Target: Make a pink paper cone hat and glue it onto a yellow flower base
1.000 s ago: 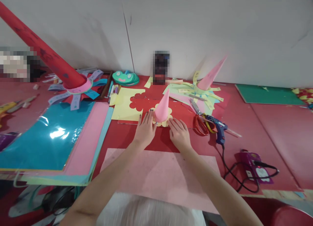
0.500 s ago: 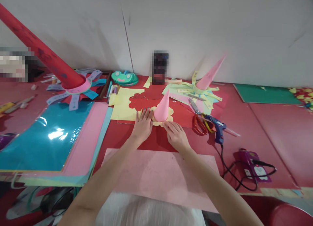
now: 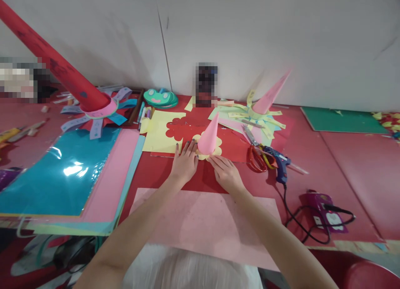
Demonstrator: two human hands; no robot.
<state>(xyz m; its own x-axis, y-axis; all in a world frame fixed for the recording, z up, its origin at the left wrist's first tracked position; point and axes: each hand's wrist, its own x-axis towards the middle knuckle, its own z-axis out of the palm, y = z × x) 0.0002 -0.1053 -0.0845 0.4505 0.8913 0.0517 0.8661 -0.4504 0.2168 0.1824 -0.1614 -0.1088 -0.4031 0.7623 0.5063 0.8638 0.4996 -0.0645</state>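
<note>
Red tabletop [image 3: 353,164] is backed by a pale wall [image 3: 250,31]. Pink cone [image 3: 208,141] is stood base-down on a yellow paper flower [image 3: 218,142], between the hands. Left hand [image 3: 185,162] is laid open at the flower's left edge — fingers extended. Right hand [image 3: 226,172] is bent to the near edge — whether paper is pinched can't be told. Glue gun [image 3: 281,168] and scissors [image 3: 256,160] are placed to the right.

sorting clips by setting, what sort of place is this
Probably a craft workspace: red-handled scissors, a blue glue gun and a pink cone on a yellow flower-shaped piece.
</note>
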